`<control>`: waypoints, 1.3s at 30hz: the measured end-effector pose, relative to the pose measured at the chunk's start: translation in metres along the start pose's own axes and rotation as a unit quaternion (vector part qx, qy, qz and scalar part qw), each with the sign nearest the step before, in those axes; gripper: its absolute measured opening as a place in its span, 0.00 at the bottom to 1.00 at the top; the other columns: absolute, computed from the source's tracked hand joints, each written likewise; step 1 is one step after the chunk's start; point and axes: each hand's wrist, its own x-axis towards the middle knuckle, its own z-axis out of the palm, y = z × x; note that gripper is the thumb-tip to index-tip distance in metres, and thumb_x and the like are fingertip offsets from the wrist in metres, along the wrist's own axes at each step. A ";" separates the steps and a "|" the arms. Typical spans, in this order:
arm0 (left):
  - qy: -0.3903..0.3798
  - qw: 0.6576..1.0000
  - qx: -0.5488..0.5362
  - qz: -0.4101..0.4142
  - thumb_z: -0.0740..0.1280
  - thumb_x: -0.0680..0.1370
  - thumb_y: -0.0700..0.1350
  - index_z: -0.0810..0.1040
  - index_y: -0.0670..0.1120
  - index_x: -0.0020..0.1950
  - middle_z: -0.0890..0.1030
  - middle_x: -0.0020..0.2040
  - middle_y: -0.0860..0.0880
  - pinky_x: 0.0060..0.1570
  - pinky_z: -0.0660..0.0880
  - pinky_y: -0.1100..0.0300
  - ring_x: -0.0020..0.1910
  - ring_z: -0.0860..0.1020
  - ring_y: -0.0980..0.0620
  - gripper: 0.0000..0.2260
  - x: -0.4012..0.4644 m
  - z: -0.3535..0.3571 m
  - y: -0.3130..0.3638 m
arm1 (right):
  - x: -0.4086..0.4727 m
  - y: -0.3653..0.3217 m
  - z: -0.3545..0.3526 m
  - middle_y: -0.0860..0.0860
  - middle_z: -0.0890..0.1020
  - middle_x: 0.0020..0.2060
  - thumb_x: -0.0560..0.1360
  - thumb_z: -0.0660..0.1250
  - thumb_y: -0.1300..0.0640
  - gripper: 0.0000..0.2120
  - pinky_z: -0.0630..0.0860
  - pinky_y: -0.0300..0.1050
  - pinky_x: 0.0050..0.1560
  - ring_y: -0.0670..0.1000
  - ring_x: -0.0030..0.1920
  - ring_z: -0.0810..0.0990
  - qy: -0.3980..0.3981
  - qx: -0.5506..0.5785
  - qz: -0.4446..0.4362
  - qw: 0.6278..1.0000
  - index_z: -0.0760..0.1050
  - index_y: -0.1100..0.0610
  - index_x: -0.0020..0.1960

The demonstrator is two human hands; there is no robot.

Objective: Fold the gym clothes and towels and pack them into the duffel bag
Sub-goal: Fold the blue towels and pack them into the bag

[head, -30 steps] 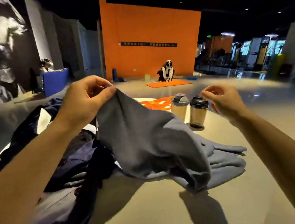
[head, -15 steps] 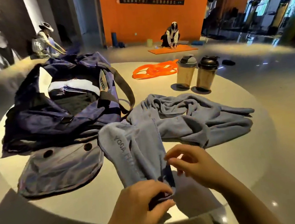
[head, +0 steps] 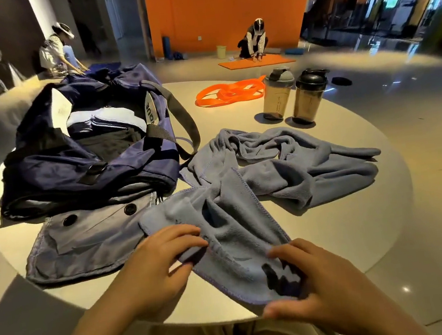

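We see the blue towel [head: 230,230] lying just in front of the duffel bag [head: 80,167], at the near edge of the round counter [head: 358,206]; its near corner hangs over that edge toward us; the far part is bunched and stretches away from the bag to the right. Our left hand [head: 154,270] grips the towel's left edge, fingers [head: 184,238] curled on top and thumb tucked under the cloth; our right hand [head: 311,281] holds the near corner, fingers spread narrow over the top, thumb under the hem. The duffel bag is open, navy, with folded white and dark clothes [head: 102,120] inside; its strap [head: 181,122] loops down toward the towel. A grey flap with two dark buttons [head: 84,239] lies flat in front of the bag, touching the towel's left edge. Beyond the bag to the right lies an orange band [head: 230,92]; next to it stand two shaker bottles [head: 293,95], upright, side by side, well apart from the bag. Behind the bag two people [head: 253,39] crouch on the floor, one on an orange mat [head: 257,62].
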 end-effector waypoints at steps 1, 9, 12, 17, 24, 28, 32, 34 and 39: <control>-0.013 1.000 0.000 -0.010 0.55 0.72 0.61 0.78 0.61 0.60 0.71 0.60 0.70 0.63 0.69 0.62 0.62 0.68 0.67 0.20 0.004 0.000 -0.002 | -0.003 -0.003 0.000 0.26 0.58 0.53 0.53 0.50 0.16 0.44 0.68 0.30 0.59 0.37 0.57 0.68 -0.009 -0.024 -0.008 1.000 0.57 0.31 0.66; 0.013 1.000 -0.010 0.009 0.55 0.71 0.73 0.77 0.63 0.58 0.71 0.54 0.75 0.54 0.68 0.70 0.60 0.69 0.70 0.24 0.004 0.006 -0.004 | -0.009 0.014 0.023 0.34 0.74 0.45 0.74 0.69 0.51 0.15 0.72 0.31 0.45 0.37 0.46 0.74 0.125 0.026 -0.064 0.990 0.69 0.37 0.55; 0.013 1.000 -0.014 -0.015 0.53 0.67 0.78 0.74 0.67 0.55 0.72 0.54 0.74 0.49 0.68 0.73 0.60 0.69 0.71 0.25 -0.002 -0.005 -0.013 | -0.010 0.020 0.013 0.33 0.77 0.43 0.73 0.66 0.50 0.11 0.73 0.30 0.42 0.38 0.49 0.75 0.193 0.094 -0.051 0.975 0.72 0.34 0.49; 0.077 0.992 0.104 0.013 0.65 0.72 0.57 0.82 0.57 0.50 0.81 0.46 0.62 0.45 0.76 0.57 0.47 0.78 0.62 0.11 0.003 -0.013 -0.019 | -0.009 0.024 -0.012 0.36 0.81 0.43 0.73 0.65 0.41 0.08 0.77 0.33 0.42 0.44 0.42 0.81 0.322 0.231 -0.059 0.916 0.75 0.32 0.51; 0.219 0.973 -0.003 -0.070 0.71 0.75 0.40 0.79 0.53 0.48 0.82 0.40 0.54 0.38 0.79 0.55 0.40 0.81 0.51 0.08 0.031 -0.053 -0.017 | 0.009 0.043 -0.080 0.46 0.80 0.40 0.76 0.67 0.57 0.05 0.77 0.31 0.37 0.46 0.39 0.81 0.460 0.240 -0.059 0.853 0.74 0.51 0.51; 0.261 0.931 -0.238 -0.088 0.62 0.78 0.30 0.76 0.58 0.37 0.80 0.39 0.54 0.30 0.77 0.64 0.39 0.81 0.54 0.22 0.077 -0.096 0.002 | 0.032 0.044 -0.146 0.50 0.78 0.38 0.75 0.64 0.71 0.17 0.81 0.39 0.39 0.50 0.39 0.82 0.473 0.198 -0.054 0.857 0.68 0.48 0.44; 0.237 0.955 -0.166 -0.058 0.58 0.76 0.26 0.81 0.56 0.38 0.80 0.45 0.50 0.40 0.80 0.60 0.43 0.80 0.49 0.26 0.125 -0.144 0.020 | 0.049 0.029 -0.208 0.57 0.80 0.43 0.71 0.59 0.78 0.21 0.80 0.47 0.47 0.55 0.43 0.80 0.424 0.138 -0.040 0.894 0.74 0.52 0.38; 0.249 0.963 -0.090 -0.037 0.64 0.77 0.34 0.82 0.52 0.50 0.78 0.50 0.49 0.49 0.78 0.51 0.47 0.79 0.47 0.14 0.148 -0.167 0.028 | 0.057 0.022 -0.237 0.57 0.81 0.47 0.71 0.61 0.76 0.19 0.79 0.51 0.50 0.57 0.46 0.81 0.436 0.113 -0.029 0.892 0.77 0.53 0.41; 0.330 0.941 -0.066 -0.017 0.74 0.72 0.40 0.72 0.42 0.69 0.71 0.64 0.43 0.57 0.75 0.44 0.48 0.78 0.45 0.26 0.197 -0.215 0.063 | 0.069 -0.006 -0.304 0.55 0.76 0.59 0.72 0.69 0.70 0.21 0.79 0.44 0.45 0.55 0.50 0.80 0.431 0.170 -0.040 0.885 0.74 0.61 0.64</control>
